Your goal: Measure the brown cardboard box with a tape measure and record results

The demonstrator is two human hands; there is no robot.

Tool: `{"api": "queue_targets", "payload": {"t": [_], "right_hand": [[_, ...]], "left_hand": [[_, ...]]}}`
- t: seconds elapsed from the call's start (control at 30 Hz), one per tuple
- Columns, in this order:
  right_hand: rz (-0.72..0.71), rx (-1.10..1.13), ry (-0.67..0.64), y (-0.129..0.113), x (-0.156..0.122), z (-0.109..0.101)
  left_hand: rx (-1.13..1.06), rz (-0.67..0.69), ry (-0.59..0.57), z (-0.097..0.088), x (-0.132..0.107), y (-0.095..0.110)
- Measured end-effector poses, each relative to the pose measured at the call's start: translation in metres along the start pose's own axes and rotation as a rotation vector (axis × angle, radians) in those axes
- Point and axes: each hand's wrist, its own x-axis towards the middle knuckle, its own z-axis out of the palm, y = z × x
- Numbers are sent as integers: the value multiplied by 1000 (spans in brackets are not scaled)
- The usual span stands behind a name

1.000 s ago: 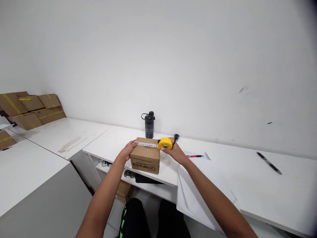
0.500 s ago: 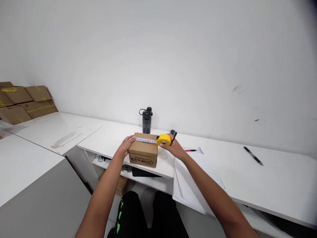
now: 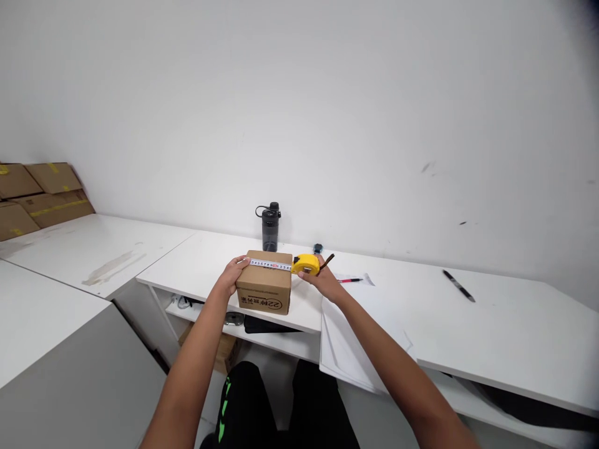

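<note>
A small brown cardboard box (image 3: 264, 284) with dark printing stands near the table's front edge. Across its top lies the numbered blade (image 3: 271, 264) of a tape measure, pulled out from left to right. At the box's upper left edge, my left hand (image 3: 234, 273) is closed on the blade's end, its fingers resting against the box. My right hand (image 3: 322, 280) grips the yellow tape measure case (image 3: 306, 264) beside the box's right edge. A dark strap (image 3: 327, 261) sticks out from the case. The blade's very tip is hidden under my left fingers.
Behind the box, a dark water bottle (image 3: 270, 227) stands near the wall, with a small dark teal object (image 3: 318, 248) farther right. White papers (image 3: 344, 349), a red pen (image 3: 350, 280) and a black pen (image 3: 458, 285) lie rightward. Taped cartons (image 3: 56, 206) are stacked far left.
The whole view has shifted a little to the right. Both hands keep their hold, and slightly more of the numbered blade shows beside the case.
</note>
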Motion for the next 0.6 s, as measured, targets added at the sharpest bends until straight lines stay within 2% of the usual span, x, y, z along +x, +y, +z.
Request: {"api": "queue_targets", "payload": {"t": [0.1,0.17,0.27,0.37,0.4,0.47,0.53,0.6], "right_hand": [[-30,-57,18,2,1,-2],[-58,-176,29,-1,1,-4],[-169,-474,22,-11,-3,-5],[-429,-773,-23,-24,-15,2],[-523,-861,-33,-28,-22,5],[-670,-1023,-42,-39,-40,12],[-767,-1137,-39,-50,-64,18],[-834,-1181,-32,-59,-88,21]], "left_hand": [[41,-2,-3,1,0,1],[157,18,38,1,2,4],[499,142,157,0,5,17],[979,402,214,7,-5,36],[1133,506,193,11,-13,43],[1346,699,69,22,-39,51],[1402,809,-143,34,-71,52],[1324,926,-230,45,-101,47]]}}
